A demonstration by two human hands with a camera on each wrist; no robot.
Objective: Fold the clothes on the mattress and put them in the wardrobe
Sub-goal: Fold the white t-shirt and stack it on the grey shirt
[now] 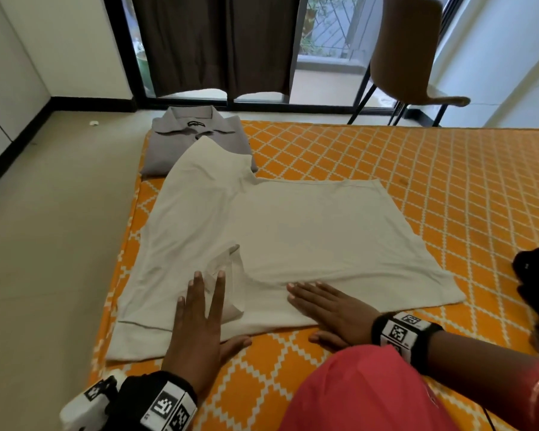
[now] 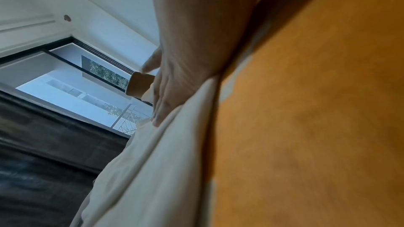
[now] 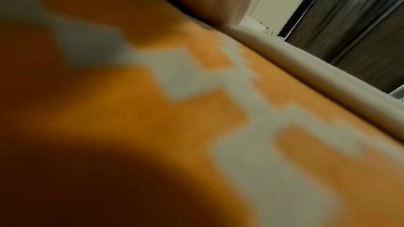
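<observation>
Left hand [image 1: 199,318], right hand [image 1: 330,309], flat on cream shirt [image 1: 277,231]

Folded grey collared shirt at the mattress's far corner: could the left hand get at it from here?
Probably yes: the left hand lies flat on the cream T-shirt, and nothing stands between it and the grey collared shirt.

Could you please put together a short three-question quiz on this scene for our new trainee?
1. True or false: both hands lie flat on the cream shirt.
2. Which garment is already folded? A) grey shirt B) cream shirt C) neither
3. Fill in: the sleeve lying across the cream shirt is under the ___ hand.

Key:
1. True: the left hand and right hand press it with straight fingers.
2. A, beside the cream shirt on the mattress.
3. left
</observation>
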